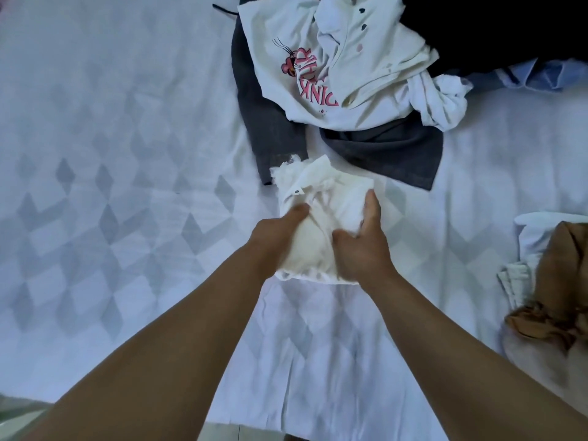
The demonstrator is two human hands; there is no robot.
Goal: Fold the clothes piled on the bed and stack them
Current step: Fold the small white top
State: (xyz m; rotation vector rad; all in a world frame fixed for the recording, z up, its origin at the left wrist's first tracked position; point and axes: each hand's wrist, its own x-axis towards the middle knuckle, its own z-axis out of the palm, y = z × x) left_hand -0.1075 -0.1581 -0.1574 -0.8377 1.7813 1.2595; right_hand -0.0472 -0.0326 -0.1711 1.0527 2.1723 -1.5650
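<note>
While both hands press on it, a small cream-white folded garment lies on the bed, directly ahead of the wearer and just this side of the unfolded pile. Left hand on the garment's left half, fingers reaching forward over the cloth, blurred, so whether curled or flat cannot be told. Right hand on the garment's right half, thumb stretched forward along the right edge, fingers bent down into the cloth near the middle, seemingly gripping a fold. Both hands equally near, touching the bundle.

Long axis of the garment running away from the wearer toward the pile, slightly tilted left; a ragged, collar-like end with a dark button pointing at the pile, the neater rounded end nearest the wrists.

Relative to the garment: a grey garment just beyond, touching its far corner; a white printed shirt farther beyond; a small stack of folded pieces, white under tan, well apart to the right — probably where the bundle goes next, a sideways carry to the right, nearer the right hand.
</note>
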